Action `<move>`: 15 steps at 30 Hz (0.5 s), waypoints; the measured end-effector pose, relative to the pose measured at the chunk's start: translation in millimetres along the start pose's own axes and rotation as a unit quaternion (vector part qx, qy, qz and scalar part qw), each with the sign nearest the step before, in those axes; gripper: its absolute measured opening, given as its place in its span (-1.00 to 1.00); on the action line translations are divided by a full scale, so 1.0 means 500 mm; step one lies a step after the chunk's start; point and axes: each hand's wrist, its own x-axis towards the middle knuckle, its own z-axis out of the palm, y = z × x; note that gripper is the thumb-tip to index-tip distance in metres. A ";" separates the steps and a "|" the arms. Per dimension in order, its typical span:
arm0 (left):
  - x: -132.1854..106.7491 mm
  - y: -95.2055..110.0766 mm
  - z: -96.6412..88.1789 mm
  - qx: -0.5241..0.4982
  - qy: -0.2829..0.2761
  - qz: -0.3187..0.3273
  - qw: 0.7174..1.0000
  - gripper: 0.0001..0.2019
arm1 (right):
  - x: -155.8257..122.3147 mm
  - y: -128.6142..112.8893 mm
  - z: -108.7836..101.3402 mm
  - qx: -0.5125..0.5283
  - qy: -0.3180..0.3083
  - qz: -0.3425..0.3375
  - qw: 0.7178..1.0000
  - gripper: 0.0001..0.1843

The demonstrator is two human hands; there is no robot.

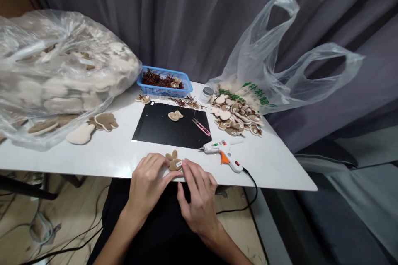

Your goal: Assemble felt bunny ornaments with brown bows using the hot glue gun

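At the table's front edge lies a brown bunny-shaped felt piece with a small white label on it. My left hand pinches its left and lower side between thumb and fingers. With its fingertips, my right hand touches the right side by the label, the thumb apart below. Just to the right rests a white glue gun with an orange trigger, its nozzle pointing left. Beyond my hands, a black mat carries another bunny piece and pink thread snips.
A large clear bag of felt pieces fills the left. Behind the mat stands a blue basket of brown bows. On the right are a pile of labelled bunnies, a small jar and a plastic carrier bag. The glue gun's cord hangs over the edge.
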 end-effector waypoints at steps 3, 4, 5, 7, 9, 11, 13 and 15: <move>-0.001 0.000 -0.001 0.005 -0.004 0.002 1.000 -0.71 | 0.001 0.002 0.000 0.011 -0.009 -0.037 0.999 -0.44; -0.001 -0.001 -0.002 0.006 -0.004 0.001 1.000 -0.72 | 0.002 0.002 0.000 0.013 -0.013 -0.045 0.999 -0.45; -0.001 -0.001 -0.002 0.006 -0.005 -0.001 1.000 -0.73 | 0.002 0.001 0.001 0.013 -0.016 -0.048 0.999 -0.47; -0.001 -0.001 -0.002 0.005 -0.009 -0.003 1.000 -0.73 | 0.003 -0.001 0.004 0.012 -0.019 -0.040 0.999 -0.49; -0.001 -0.001 -0.001 0.003 -0.013 -0.004 1.000 -0.74 | 0.001 -0.005 0.006 0.013 -0.023 -0.028 0.999 -0.49; -0.001 -0.001 -0.001 0.001 -0.012 -0.007 1.000 -0.74 | -0.001 -0.007 0.006 0.023 -0.030 -0.017 0.999 -0.45; -0.001 0.000 -0.002 -0.001 -0.010 -0.010 1.000 -0.72 | 0.002 -0.004 0.003 0.046 -0.029 -0.008 0.999 -0.42; -0.002 0.000 -0.004 -0.004 -0.007 -0.012 1.000 -0.69 | 0.014 0.007 -0.007 0.077 -0.007 0.014 0.997 -0.42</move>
